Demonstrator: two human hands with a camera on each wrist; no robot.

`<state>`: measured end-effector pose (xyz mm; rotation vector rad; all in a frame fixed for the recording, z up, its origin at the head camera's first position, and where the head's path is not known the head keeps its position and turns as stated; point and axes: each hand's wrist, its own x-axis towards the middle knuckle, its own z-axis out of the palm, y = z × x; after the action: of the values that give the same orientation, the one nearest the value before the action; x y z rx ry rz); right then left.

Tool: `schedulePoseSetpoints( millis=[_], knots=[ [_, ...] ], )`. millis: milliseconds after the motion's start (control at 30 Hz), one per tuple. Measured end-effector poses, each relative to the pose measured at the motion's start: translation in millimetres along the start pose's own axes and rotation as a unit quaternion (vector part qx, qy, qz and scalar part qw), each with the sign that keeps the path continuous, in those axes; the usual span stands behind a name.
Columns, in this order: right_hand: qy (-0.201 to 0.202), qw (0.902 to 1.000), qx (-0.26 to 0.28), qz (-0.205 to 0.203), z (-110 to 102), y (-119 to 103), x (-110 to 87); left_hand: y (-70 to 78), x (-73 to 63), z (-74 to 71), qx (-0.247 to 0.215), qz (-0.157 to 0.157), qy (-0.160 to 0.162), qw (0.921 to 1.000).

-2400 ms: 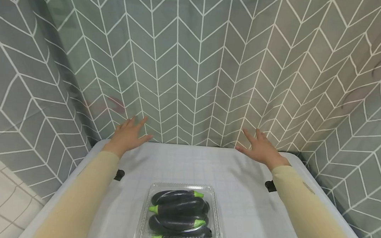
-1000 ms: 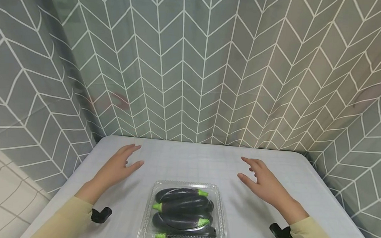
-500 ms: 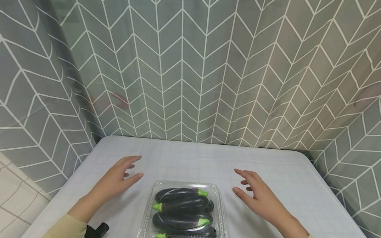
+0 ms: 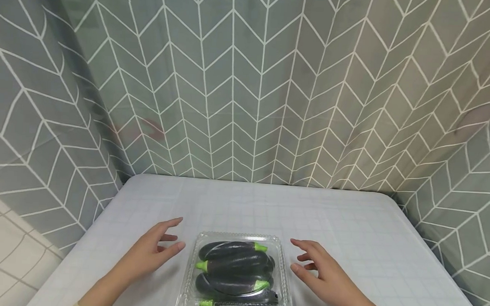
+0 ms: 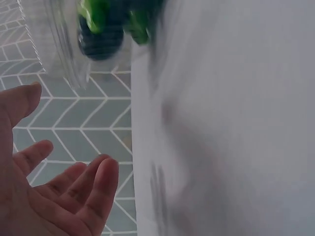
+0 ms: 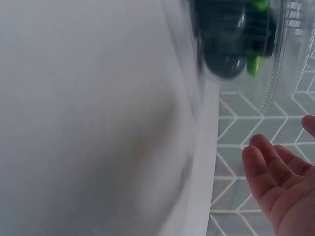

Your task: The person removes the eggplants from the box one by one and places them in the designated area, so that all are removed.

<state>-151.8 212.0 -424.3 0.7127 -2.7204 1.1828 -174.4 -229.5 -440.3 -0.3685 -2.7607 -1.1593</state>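
Note:
In the head view a clear plastic clamshell box [image 4: 286, 289] sits at the table's near middle. Several dark purple eggplants [image 4: 236, 263] with green stem ends lie inside, stacked crosswise. To the left of the box hovers my left hand [image 4: 150, 251], fingers loosely bent, touching nothing. My right hand [image 4: 326, 275] is on the other side, its fingertips close to the box's right rim. Both wrist views show an empty palm turned toward the box, with the box's ridged wall [image 5: 64, 49] beyond the left fingers and its right wall [image 6: 278, 64] beyond the right ones.
A white cloth covers the table [image 4: 251, 208], which has rounded far corners. Grey curtains [image 4: 248, 89] with a white herringbone pattern hang behind it and along both sides. Pale tiles [image 4: 6, 252] show at the lower left.
Both hands have drawn back from the table's far edge toward me, and moved in beside the box. The right hand has shifted left. The box stays in place.

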Motion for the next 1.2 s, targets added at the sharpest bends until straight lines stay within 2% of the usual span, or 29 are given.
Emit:
schedulePoseSetpoints(
  millis=[67, 233, 467, 667, 767, 933, 1067, 1200],
  knots=[
    [-0.012, 0.9998, 0.014, -0.010, 1.8, -4.0, -4.8, 4.6, -5.3, 1.5, -0.015, -0.012, -0.006, 0.9998],
    [-0.052, 0.9975, 0.047, 0.004, 6.8, -13.6, -15.2, 15.3, -17.4, 5.0, -0.045, -0.050, -0.033, 0.9972],
    [-0.095, 0.9902, 0.100, 0.020, 15.3, -19.5, -26.2, 22.4, -34.0, 6.7, -0.081, -0.054, -0.087, 0.9915],
    [-0.099, 0.9892, 0.107, 0.014, 22.0, -20.4, -31.6, 25.9, -44.4, 8.8, -0.117, -0.073, -0.125, 0.9825],
    [-0.094, 0.9902, 0.104, 0.005, 24.9, -21.0, -33.5, 25.8, -48.7, 10.2, -0.132, -0.068, -0.130, 0.9804],
    [-0.080, 0.9924, 0.094, -0.009, 28.7, -20.8, -37.8, 22.0, -54.6, 11.9, -0.161, -0.032, -0.145, 0.9758],
    [-0.063, 0.9942, 0.087, -0.013, 31.6, -20.1, -41.0, 18.2, -61.3, 14.1, -0.202, -0.027, -0.178, 0.9627],
    [-0.043, 0.9951, 0.082, -0.034, 32.7, -18.1, -43.3, 18.1, -66.8, 16.0, -0.244, -0.062, -0.228, 0.9406]
  ],
)
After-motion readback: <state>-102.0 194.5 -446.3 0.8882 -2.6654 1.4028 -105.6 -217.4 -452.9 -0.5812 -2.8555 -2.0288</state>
